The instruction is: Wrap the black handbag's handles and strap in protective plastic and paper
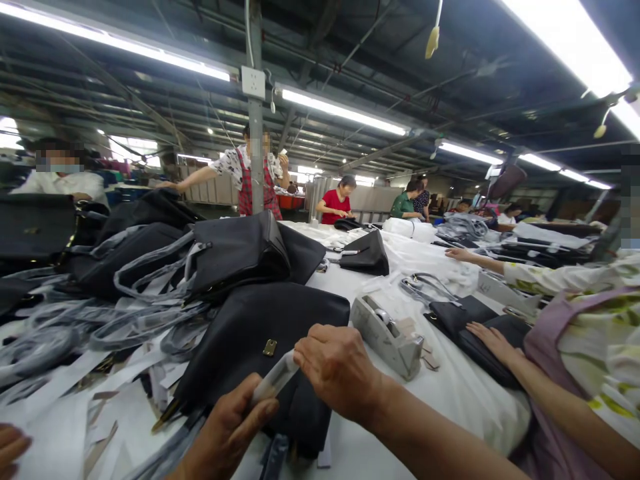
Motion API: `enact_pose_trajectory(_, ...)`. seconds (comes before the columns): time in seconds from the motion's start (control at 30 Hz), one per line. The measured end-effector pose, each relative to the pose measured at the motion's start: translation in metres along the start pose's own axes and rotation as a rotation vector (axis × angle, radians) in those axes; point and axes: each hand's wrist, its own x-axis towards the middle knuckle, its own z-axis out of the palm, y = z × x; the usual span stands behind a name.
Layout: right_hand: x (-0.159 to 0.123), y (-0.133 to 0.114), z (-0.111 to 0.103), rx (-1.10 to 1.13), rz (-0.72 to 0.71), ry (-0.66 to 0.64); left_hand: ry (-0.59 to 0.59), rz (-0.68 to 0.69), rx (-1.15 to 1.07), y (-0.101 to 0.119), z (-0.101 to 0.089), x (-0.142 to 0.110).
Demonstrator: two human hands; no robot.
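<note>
**Both hands pinched on a white strip over the black bag**

Your left hand (pixel 227 427) and right hand (pixel 337 370) each have fingers closed on one end of a white strip (pixel 275 378), held just above the black bag (pixel 260 347). The bag lies flat on the counter (pixel 450 393), brass clasp (pixel 270 347) up. A grey tape dispenser (pixel 387 337) sits just right of it. A co-worker's hand (pixel 493 340) rests on another dark bag (pixel 475 333).

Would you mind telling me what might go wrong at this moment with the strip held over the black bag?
The pale strip, pinched between the left hand and right hand, may wrinkle or land crooked near the black bag and its gold clasp. The tape dispenser sits close to the right forearm and could be knocked.
</note>
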Motion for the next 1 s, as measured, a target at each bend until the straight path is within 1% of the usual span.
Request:
enact_pose_trajectory(0.07, 0.003, 0.003, 0.002, 0.028, 0.076, -0.007, 0.032, 0.002, -0.009, 0.001, 0.002, 0.003)
enact_pose_trajectory(0.17, 0.006, 0.006, 0.007, 0.155, 0.215, -0.028, 0.063, 0.002, -0.018, -0.002, 0.004, 0.004)
enact_pose_trajectory(0.23, 0.006, 0.008, 0.011, 0.305, 0.291, -0.081, 0.057, -0.001, -0.02, -0.006, 0.005, 0.002)
enact_pose_trajectory(0.3, 0.005, 0.01, 0.014, 0.468, 0.313, -0.172, 0.043, -0.002, -0.011, -0.01, 0.004, -0.001)
enact_pose_trajectory(0.37, 0.003, 0.012, 0.015, 0.558, 0.28, -0.258, 0.021, -0.003, 0.003, -0.011, 0.004, -0.003)
enact_pose_trajectory(0.4, 0.002, 0.012, 0.015, 0.561, 0.253, -0.292, 0.008, -0.002, 0.014, -0.012, 0.004, -0.003)
enact_pose_trajectory(0.5, 0.002, 0.012, 0.01, 0.468, 0.168, -0.368, -0.027, 0.016, 0.053, -0.012, 0.004, -0.001)
enact_pose_trajectory(0.63, 0.013, 0.014, -0.006, 0.28, 0.049, -0.418, -0.066, 0.039, 0.164, -0.015, 0.0, 0.004)
enact_pose_trajectory(0.73, 0.017, 0.017, -0.017, 0.136, -0.006, -0.412, -0.071, 0.027, 0.35, -0.017, -0.004, -0.001)
enact_pose_trajectory(0.8, 0.012, 0.016, -0.019, 0.05, -0.038, -0.372, -0.071, 0.055, 0.483, -0.022, -0.006, -0.008)
enact_pose_trajectory(0.9, -0.011, 0.006, -0.016, 0.01, -0.144, -0.217, -0.065, 0.147, 0.578, -0.032, -0.008, -0.022)
enact_pose_trajectory(1.0, -0.038, -0.009, -0.009, 0.146, -0.288, -0.061, -0.037, 0.207, 0.588, -0.041, -0.011, -0.031)
